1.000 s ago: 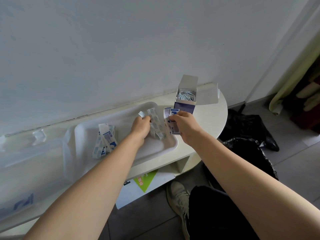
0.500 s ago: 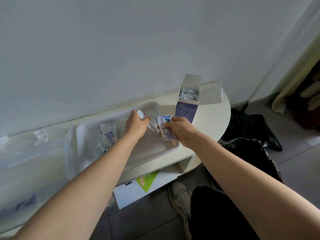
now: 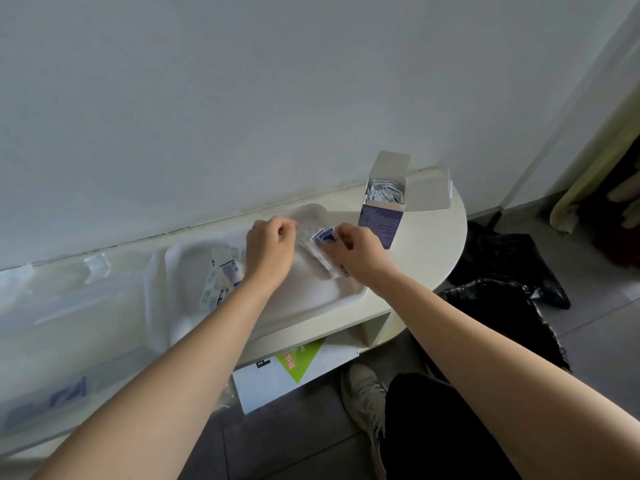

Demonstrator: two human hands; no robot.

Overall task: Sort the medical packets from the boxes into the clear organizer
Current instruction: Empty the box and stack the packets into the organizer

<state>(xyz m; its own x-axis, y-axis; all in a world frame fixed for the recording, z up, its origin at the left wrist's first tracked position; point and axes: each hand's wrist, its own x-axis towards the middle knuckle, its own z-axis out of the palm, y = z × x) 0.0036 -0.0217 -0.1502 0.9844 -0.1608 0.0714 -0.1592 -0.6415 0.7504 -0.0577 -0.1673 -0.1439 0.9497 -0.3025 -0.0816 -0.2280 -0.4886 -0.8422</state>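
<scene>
My left hand (image 3: 270,252) hovers over the white tray (image 3: 311,299) with its fingers curled in. Blur hides whether they pinch anything. Just to its right, my right hand (image 3: 358,254) grips a small bunch of blue-and-white medical packets (image 3: 323,239), with a clear strip of them trailing onto the tray. A loose pile of packets (image 3: 225,278) lies in the tray's left half, partly behind my left wrist. The open purple-and-white box (image 3: 382,211), full of packets, stands upright on the shelf right of the tray. The clear organizer (image 3: 52,306) sits at far left.
The rounded white shelf (image 3: 433,251) runs along the wall and ends at the right. A flat white carton with a green patch (image 3: 294,372) leans below it. Black plastic bags (image 3: 502,271) lie on the floor at right. My shoe (image 3: 363,386) is beneath.
Both hands have moved a little back over the tray and lower. The packets in my right hand now touch the tray. The strip that my left hand held up has dropped.
</scene>
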